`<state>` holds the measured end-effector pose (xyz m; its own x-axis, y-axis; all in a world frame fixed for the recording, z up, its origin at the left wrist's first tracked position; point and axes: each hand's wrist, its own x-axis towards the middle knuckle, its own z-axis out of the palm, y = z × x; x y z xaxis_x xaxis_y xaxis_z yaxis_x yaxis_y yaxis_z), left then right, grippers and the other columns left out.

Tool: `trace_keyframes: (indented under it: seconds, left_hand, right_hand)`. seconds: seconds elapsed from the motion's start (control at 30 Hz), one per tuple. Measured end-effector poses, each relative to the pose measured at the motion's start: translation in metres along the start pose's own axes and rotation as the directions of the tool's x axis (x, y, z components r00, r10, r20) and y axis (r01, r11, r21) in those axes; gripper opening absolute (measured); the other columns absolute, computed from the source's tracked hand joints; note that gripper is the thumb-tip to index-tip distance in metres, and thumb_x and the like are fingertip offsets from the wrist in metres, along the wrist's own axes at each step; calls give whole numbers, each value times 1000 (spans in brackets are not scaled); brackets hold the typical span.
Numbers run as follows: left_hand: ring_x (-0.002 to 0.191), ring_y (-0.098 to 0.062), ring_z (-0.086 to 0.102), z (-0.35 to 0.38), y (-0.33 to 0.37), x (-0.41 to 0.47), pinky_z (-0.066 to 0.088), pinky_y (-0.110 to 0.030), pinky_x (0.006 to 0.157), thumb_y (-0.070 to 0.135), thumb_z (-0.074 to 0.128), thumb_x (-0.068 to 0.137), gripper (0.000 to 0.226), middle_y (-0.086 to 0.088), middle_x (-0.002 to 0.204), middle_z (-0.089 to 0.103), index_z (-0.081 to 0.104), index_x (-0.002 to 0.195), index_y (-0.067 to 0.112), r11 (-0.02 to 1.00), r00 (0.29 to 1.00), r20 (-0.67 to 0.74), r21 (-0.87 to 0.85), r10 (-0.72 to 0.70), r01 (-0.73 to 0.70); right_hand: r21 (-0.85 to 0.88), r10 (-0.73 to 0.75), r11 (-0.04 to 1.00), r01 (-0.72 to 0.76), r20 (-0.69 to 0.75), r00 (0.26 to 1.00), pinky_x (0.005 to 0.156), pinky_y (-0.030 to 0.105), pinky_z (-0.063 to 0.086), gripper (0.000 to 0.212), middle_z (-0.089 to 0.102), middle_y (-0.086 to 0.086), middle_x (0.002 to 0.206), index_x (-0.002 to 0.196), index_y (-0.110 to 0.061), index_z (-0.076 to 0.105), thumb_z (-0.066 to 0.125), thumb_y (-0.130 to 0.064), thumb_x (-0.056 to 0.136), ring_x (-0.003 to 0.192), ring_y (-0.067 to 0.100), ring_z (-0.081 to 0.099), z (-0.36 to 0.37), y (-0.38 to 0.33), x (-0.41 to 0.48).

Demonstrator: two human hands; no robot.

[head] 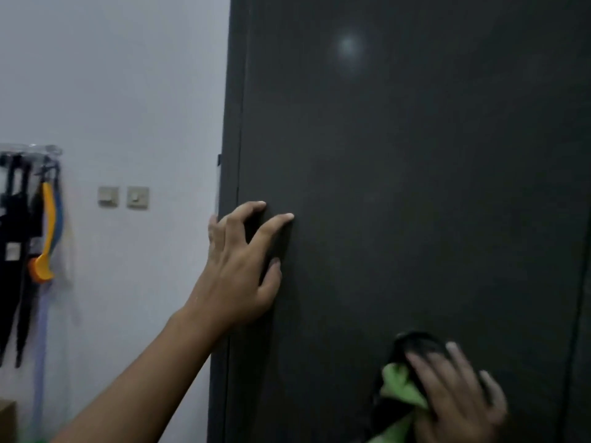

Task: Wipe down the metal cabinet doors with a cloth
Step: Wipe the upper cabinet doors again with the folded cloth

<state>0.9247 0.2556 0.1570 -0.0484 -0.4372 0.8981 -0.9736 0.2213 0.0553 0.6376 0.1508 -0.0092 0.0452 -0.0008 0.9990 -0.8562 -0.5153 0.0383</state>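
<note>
cabinet door [415, 187]: big dark matte panel that fills most of the view. There's a soft blob of reflected light [348, 47] up near the top.

door seam [577, 314]: thin vertical line at the far right, with another dark panel past it.

left hand [243, 266]: on the door right by its left edge. The fingers are spread and a bit bent, fingertips and thumb pressing on the metal, and it's holding nothing.

right hand [457, 394]: low on the same door and kinda blurry. The fingers are fanned out fairly straight and laid over the cloth, pushing it flat against the panel rather than gripping it.

cloth [399, 385]: green and black, bunched up between the right hand and the door, sticking out on the hand's left side.

wall [128, 91]: plain and pale, left of the cabinet, with two beige switch plates [123, 197] side by side.

clear wall rack [38, 151]: the only real holder here. Black straps [12, 251] hang from it, plus a yellow-orange curved thing [48, 231] with something blue just behind it.

brown box [7, 417]: just a corner at the bottom left, can't tell what's in it.
</note>
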Motion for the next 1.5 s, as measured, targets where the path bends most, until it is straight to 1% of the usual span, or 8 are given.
trace_keyframes:
  seconds: [0.23,0.43,0.67,0.8,0.9,1.07,1.27,1.5]
  left_hand:
    - [132,-31,34,-16,16,74,4,-74,112,34,53,79,58,-7,139,32,46,137,31,1000,993,-113,-10,-13,12]
    - [122,-37,46,-8,14,76,8,-71,112,33,46,82,46,-11,133,42,54,127,29,1000,976,-215,-13,25,-28]
    - [123,-39,38,-27,16,125,9,-64,119,20,48,82,41,-14,127,41,59,121,14,994,965,-250,-48,84,-99]
    - [121,-39,39,-35,1,136,17,-59,117,25,44,86,41,-18,126,45,58,121,10,986,956,-247,11,161,-164]
    - [124,-37,40,-31,0,133,16,-55,119,25,43,86,43,-17,129,46,60,122,8,984,949,-267,-13,166,-176]
    - [129,-35,34,-28,2,133,20,-65,116,20,51,84,44,-18,136,42,57,126,10,994,933,-354,-58,70,-96]
    - [134,-31,29,-25,2,135,22,-53,117,14,50,82,47,-17,141,38,56,129,10,987,912,-410,-147,-3,-63]
    - [127,-31,43,-31,-3,135,19,-5,109,16,43,87,44,-20,136,49,59,127,6,962,869,-491,-264,-66,-77]
  right_hand:
    - [151,421,900,-410,-48,906,120,60,17,75,39,21,157,151,-3,41,43,-35,83,150,38,24,2,-7,164]
    - [86,-45,996,39,65,997,120,57,24,57,45,10,156,149,-12,48,45,-34,97,151,30,28,24,-78,198]
    - [73,-491,871,486,156,857,115,50,33,42,60,-7,141,135,-29,65,45,-26,98,146,17,40,16,-54,143]
    - [26,-112,993,113,-24,993,117,56,24,45,60,2,141,137,-23,59,48,-21,94,145,26,40,11,-9,152]
    - [76,315,949,-306,-188,930,118,53,22,49,57,13,143,139,-12,58,43,-16,91,143,32,40,11,11,207]
    - [111,370,929,-354,-222,902,118,52,26,49,54,15,146,141,-7,57,40,-14,95,142,34,43,17,-6,329]
    - [51,-82,995,86,-66,994,120,49,27,52,55,10,146,142,-11,57,41,-24,94,141,30,45,33,-75,388]
    - [79,-657,754,652,72,750,117,44,34,43,57,3,146,138,-16,62,52,-19,97,141,22,46,34,-69,346]
